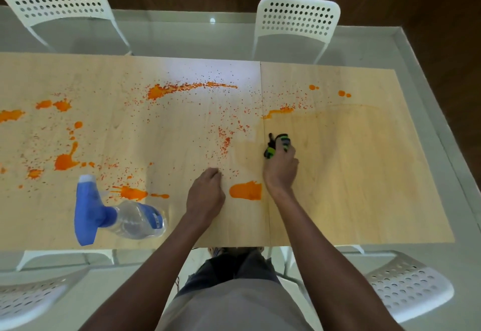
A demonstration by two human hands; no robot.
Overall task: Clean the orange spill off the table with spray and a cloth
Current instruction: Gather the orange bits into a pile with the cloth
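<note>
Head view: forearms reach out over the table's (pixel 406 52) near edge. Left hand (pixel 207 195) rests on the wood panel (pixel 169 148), fingers loosely curled, holding nothing. Right hand (pixel 282 166) grips a bunched green-and-black cloth (pixel 277 145), pressed to the panel just right of the centre seam (pixel 261 91). Spray bottle (pixel 109 213) stands near-left, untouched. Orange spill (pixel 246 191) sits between the wrists; splatter runs across the whole left side. Risks as I read them: right wrist is just beside that wet blob, so a pull-back stroke could smear it; wiping across the seam may push liquid into the gap; a small cloth will likely saturate and spread colour
</note>
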